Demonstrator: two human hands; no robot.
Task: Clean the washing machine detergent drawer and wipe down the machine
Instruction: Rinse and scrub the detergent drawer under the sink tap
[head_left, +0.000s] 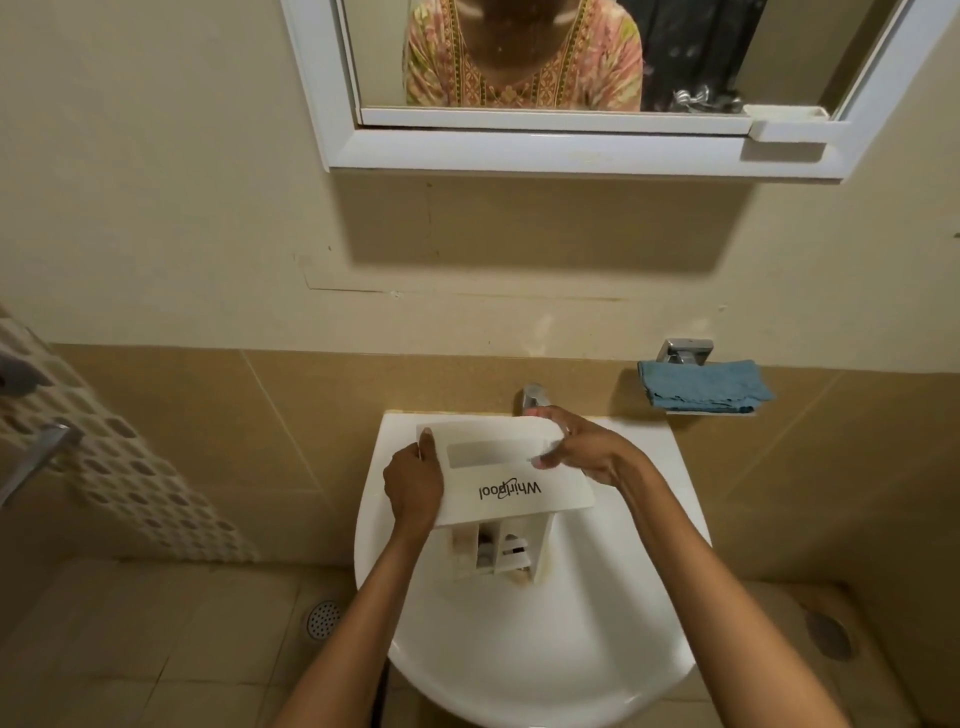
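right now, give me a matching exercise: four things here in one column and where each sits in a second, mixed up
Things
1 detergent drawer
2 blue cloth
3 tap
4 floor drain

Places
a on the wall rack right of the sink
b gripped by the left hand and right hand over the sink
c in the floor left of the sink
d at the sink's back edge, behind the drawer

Pairs: 1-b, 2-a, 3-d, 4-c

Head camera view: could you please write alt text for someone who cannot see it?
The left hand and right hand hold a white detergent drawer over a white sink; a blue cloth sits on a wall holder.
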